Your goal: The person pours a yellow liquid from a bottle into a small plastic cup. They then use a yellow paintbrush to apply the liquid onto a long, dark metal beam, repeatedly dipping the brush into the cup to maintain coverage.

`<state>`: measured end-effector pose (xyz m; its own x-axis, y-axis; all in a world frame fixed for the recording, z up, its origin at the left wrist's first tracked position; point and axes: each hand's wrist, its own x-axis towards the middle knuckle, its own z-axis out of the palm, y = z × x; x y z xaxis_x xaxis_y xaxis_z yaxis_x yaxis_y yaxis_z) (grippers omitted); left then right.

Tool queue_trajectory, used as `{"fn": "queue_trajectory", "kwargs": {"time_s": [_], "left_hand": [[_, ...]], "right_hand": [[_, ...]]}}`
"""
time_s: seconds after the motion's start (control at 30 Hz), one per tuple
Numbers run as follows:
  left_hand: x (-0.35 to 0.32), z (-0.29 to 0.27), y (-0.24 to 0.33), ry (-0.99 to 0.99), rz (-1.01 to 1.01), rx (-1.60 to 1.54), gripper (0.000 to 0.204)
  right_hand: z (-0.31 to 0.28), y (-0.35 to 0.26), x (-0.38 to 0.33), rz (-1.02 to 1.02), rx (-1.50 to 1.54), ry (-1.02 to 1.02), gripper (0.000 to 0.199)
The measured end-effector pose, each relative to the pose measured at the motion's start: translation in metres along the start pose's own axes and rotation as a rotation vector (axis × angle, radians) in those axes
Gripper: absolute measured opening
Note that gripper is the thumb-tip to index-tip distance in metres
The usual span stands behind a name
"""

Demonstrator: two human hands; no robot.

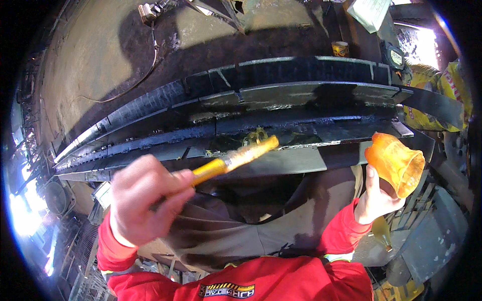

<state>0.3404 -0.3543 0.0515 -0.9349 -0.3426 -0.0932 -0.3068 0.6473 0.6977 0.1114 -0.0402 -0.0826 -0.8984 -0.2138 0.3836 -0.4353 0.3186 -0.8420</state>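
Observation:
My left hand [145, 195] is closed around the yellow handle of a paintbrush [208, 170]. The brush points up and to the right, and its head looks coated in something yellowish. In my right hand [376, 198] is a translucent orange plastic cup [394, 163] with an uneven shape, tilted so that its mouth faces right and down. What it contains I cannot make out. Just beyond the brush tip, glossy yellowish liquid [256, 135] lies on a long dark steel beam [296, 113] with rough weld seams. The brush appears to be held above the beam's near flange.
At the back right stand a small yellow paper cup [340, 49] and a tape measure [394, 56]. Yellow sacks [422, 118] lie at the far right. A cable [143, 79] runs across the brown floor behind the beam. A fan [57, 195] is at the left.

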Motion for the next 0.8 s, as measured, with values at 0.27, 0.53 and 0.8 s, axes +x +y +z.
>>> {"fn": "queue_trajectory", "kwargs": {"time_s": [0.27, 0.53, 0.8], "left_hand": [[0.022, 0.01, -0.015, -0.166, -0.109, -0.007, 0.015], [0.019, -0.004, -0.027, -0.049, -0.262, -0.042, 0.014], [0.017, -0.01, -0.025, -0.079, -0.205, -0.103, 0.014]], "right_hand": [[-0.002, -0.006, 0.006, 0.072, 0.027, -0.068, 0.089], [0.0, -0.006, 0.004, 0.079, 0.05, -0.028, 0.084], [0.003, -0.012, 0.008, 0.097, 0.068, -0.031, 0.082]]}}
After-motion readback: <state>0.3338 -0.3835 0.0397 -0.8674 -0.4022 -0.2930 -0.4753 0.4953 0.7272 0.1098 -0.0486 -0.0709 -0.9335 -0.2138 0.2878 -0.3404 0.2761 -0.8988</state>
